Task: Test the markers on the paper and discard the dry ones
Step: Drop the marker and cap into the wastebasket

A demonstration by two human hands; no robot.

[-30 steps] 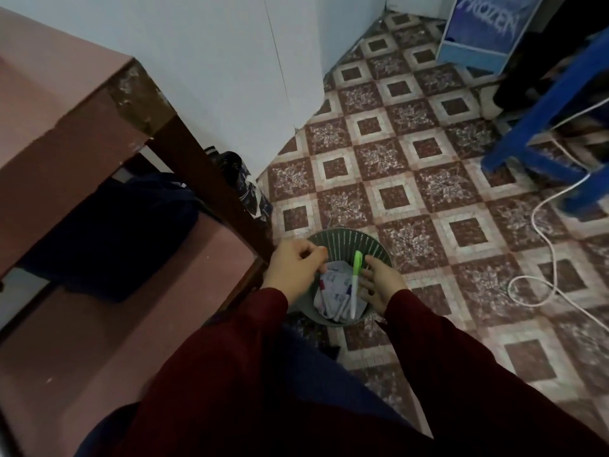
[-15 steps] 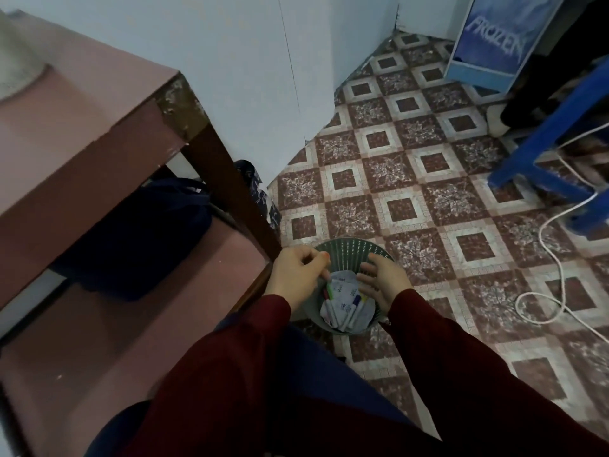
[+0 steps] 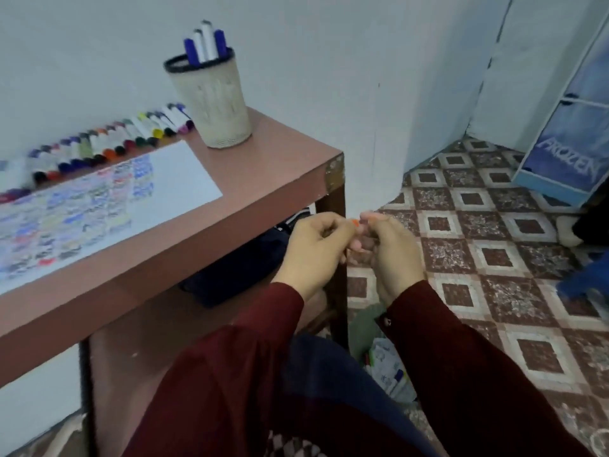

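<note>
My left hand (image 3: 316, 249) and my right hand (image 3: 393, 250) are raised side by side just off the table's right corner, fingers curled. A small orange marker end (image 3: 354, 222) shows between their fingertips, and both hands pinch it; the rest of it is hidden. On the brown table (image 3: 273, 173) lies the test paper (image 3: 171, 176), covered with coloured scribbles on its left. A row of several markers (image 3: 108, 143) lines the wall behind it. The green waste bin (image 3: 361, 328) with discarded paper and markers stands on the floor, mostly hidden between my sleeves.
A beige pen cup (image 3: 214, 103) holding blue and white markers (image 3: 205, 42) stands at the table's back right. A dark bag (image 3: 237, 272) sits on the shelf under the table. A blue "Frozen" cabinet (image 3: 570, 153) stands on the tiled floor at right.
The green marker left my right hand and dropped into the bin. Both hands then rose from the bin to table height, and my view lifted to the tabletop.
</note>
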